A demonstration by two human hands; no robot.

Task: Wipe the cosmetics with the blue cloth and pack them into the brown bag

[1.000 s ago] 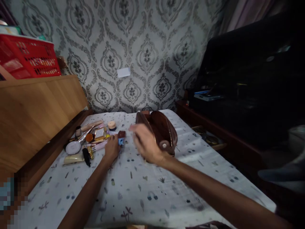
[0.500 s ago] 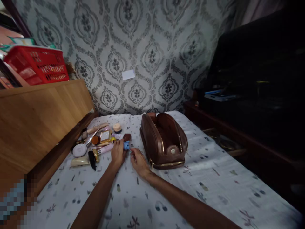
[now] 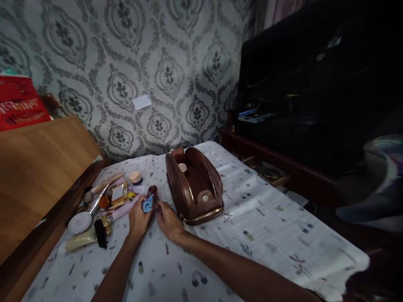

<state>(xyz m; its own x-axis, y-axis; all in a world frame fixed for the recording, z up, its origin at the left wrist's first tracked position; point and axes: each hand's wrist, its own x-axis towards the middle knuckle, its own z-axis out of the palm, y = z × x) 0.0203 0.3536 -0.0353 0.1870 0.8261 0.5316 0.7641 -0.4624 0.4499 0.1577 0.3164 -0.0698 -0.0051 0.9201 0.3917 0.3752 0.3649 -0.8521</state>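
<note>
My left hand (image 3: 138, 218) is closed around a crumpled blue piece of cloth (image 3: 147, 204), which sticks up between thumb and fingers. Against the cloth, between both hands, stands a dark reddish-brown glossy item (image 3: 153, 191) whose kind I cannot make out. The bent fingers of my right hand (image 3: 168, 221) pinch at its lower end. Just right of that hand, a brown leather toiletry bag (image 3: 197, 205) lies unzipped, with a small pale round thing (image 3: 182, 167) inside. Left of my hands spreads a pile of cosmetics, including a white round compact (image 3: 79, 222) and a cream tube (image 3: 81, 240).
A small jar (image 3: 135, 178) stands behind the pile on the patterned bedsheet (image 3: 195, 260). A wooden headboard (image 3: 47, 155) with a red basket (image 3: 22, 102) borders the left. A black television (image 3: 302, 105) and an open drawer (image 3: 267, 172) are at the right.
My view has turned right, and a pale round thing shows inside the bag. The blue cloth is lifted in my left hand. The brown item now stands between my hands.
</note>
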